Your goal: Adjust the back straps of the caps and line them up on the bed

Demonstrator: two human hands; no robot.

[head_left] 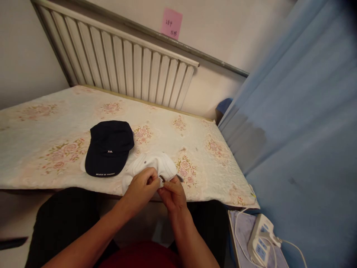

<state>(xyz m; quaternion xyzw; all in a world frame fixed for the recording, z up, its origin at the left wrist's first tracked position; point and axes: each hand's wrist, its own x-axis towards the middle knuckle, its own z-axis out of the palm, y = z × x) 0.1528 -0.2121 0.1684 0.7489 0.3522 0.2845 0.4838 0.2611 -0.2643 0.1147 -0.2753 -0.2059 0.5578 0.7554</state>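
A white cap (156,160) lies at the front edge of the table, under both my hands. My left hand (145,183) is closed, its fingers pinching the cap's strap beside a small dark metal buckle (162,179). From the other side, my right hand (174,191) grips the strap close to that buckle, thumb and fingers pressed together. Part of the strap is hidden by my fingers. To the left of the white cap rests a black cap (111,147), with a small white logo and white lettering along its brim.
A flowered quilted cover (69,108) spreads over the table. Behind it stands a white radiator (125,56) below a pink note (172,23). A blue curtain (292,130) hangs at the right. At the lower right, a power strip (260,240) with white cables sits on a small stand.
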